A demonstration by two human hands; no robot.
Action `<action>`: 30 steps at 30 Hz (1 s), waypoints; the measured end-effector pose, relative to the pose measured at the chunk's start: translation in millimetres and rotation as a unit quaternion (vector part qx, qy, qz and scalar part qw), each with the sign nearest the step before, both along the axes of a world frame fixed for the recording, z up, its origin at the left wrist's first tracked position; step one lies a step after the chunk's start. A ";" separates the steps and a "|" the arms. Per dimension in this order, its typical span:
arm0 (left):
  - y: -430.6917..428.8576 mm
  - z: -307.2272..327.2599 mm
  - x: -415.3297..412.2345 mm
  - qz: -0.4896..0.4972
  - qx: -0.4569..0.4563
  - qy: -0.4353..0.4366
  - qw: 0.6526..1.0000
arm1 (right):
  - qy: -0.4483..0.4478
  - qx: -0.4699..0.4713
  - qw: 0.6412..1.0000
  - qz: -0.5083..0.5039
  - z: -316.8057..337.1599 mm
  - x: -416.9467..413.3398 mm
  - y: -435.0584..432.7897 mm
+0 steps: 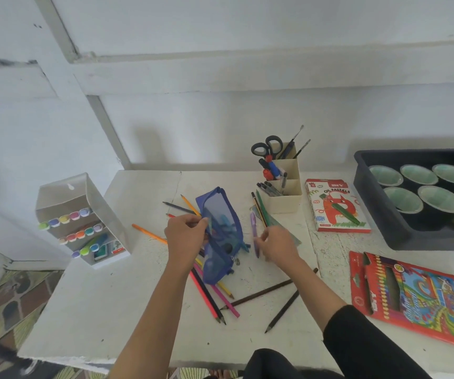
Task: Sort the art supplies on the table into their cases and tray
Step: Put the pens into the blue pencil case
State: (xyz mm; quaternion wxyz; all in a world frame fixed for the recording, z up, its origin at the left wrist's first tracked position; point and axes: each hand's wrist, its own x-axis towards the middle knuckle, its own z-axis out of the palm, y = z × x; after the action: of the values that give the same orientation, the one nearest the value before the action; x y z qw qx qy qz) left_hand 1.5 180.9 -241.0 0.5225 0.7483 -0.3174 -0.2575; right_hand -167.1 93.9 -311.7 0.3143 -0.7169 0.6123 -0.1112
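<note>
Head view: your 2 hands work over the middle of the white table (105,296).
Left hand: your left hand (186,231) has its fingers curled and pinches the left edge of the blue mesh case (221,236).
Case: it is propped up at a tilt on a scatter of coloured pencils (212,294) – blue items show through the mesh.
Right hand: your right hand (277,246) is blurred, thumb and fingers closed on a purple pen (254,236) held just right of the case.
Loose items: an orange pencil (149,234) lies left of your left hand; 2 dark pencils (283,310) lie near your right forearm.
Organiser: the cream desk organiser (286,201) holds scissors (265,147) and pens.
Boxes: the oil pastels box (335,206) lies beside the organiser; the red pencil box (417,296) lies near the right edge.
Tray: the black tray (381,212) at far right holds 5 green cups (418,175).
Marker stand: a white marker stand (83,222) sits at the table's left edge.
</note>
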 end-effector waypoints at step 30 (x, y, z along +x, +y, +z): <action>-9.1 -28.5 -0.4 -0.009 -0.002 0.105 0.994 | -0.067 -0.058 0.993 -0.072 25.8 -28.9 -21.2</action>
State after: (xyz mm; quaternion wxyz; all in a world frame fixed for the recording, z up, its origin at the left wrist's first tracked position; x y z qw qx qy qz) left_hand 1.1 171.8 -269.5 0.5525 0.7129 -0.2679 -0.3388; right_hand -195.9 72.6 -285.9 0.3041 -0.6786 0.6325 -0.2168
